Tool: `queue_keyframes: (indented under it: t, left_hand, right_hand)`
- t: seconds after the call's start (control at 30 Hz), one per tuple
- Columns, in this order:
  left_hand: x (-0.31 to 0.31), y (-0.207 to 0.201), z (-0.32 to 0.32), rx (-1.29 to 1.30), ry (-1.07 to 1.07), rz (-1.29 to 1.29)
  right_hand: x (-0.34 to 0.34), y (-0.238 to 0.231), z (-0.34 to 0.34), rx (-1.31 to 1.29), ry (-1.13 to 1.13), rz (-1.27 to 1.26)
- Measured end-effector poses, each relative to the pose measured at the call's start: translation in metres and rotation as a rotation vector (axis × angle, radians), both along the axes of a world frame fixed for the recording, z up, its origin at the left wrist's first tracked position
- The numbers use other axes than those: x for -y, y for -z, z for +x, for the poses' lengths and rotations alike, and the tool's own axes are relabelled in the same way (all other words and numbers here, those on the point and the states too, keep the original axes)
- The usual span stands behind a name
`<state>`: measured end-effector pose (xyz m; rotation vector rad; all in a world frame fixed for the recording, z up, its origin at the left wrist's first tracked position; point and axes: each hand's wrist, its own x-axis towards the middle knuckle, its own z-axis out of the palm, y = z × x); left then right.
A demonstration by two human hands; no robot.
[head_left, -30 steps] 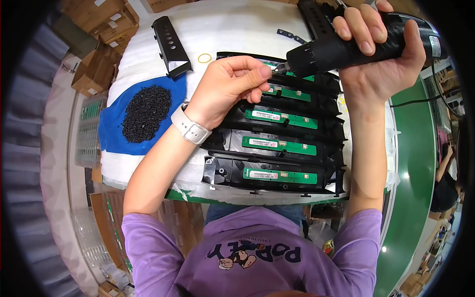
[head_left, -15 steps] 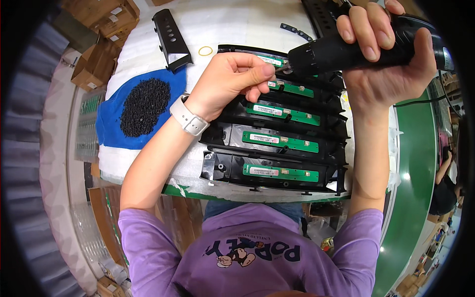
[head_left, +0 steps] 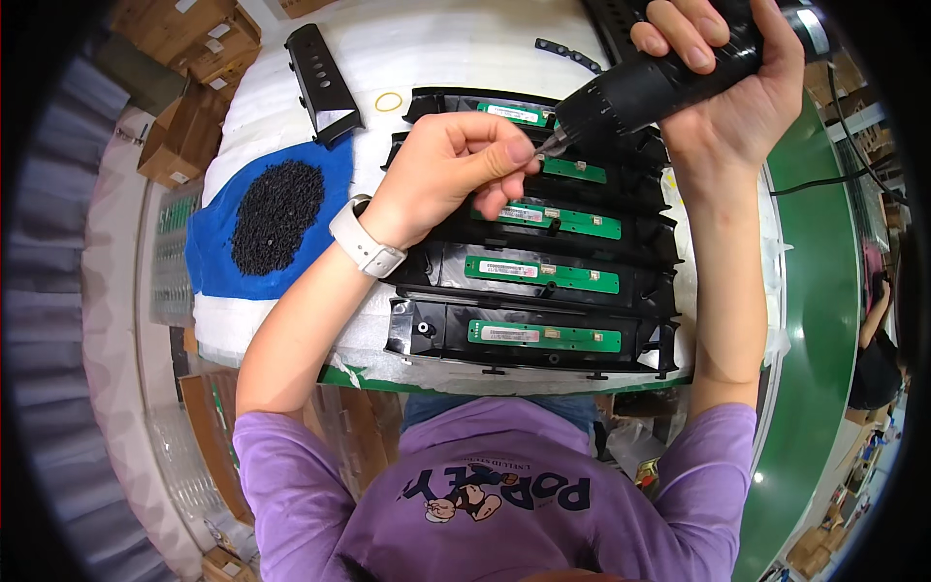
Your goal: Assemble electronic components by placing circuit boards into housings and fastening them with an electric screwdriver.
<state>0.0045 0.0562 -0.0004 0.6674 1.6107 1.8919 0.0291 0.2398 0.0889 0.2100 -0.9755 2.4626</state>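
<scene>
Assembly workshop (circuit boards (head_left: 544,339), cartons (head_left: 180,126))

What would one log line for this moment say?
left hand: pinched beside bit | right hand: holds black power driver | nearby: black housings with green circuit boards

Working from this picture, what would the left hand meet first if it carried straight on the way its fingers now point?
Most likely the metal bit of the black power driver in the right hand, just beyond the left hand; depth is unclear, so the two may be touching.
</scene>
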Motion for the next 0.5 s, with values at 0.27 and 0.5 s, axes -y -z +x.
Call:
queue_keyframes:
  t: [0.27,0.5]
  left_hand:
    - [-0.004,0.002,0.005,-1.212,-0.272,-0.647]
    - [-0.005,0.007,0.003,-1.317,-0.145,-0.852]
  right_hand:
    - [-0.004,0.021,-0.002,-0.064,-0.171,0.463]
    - [-0.002,0.022,-0.004,-0.041,-0.16,0.55]
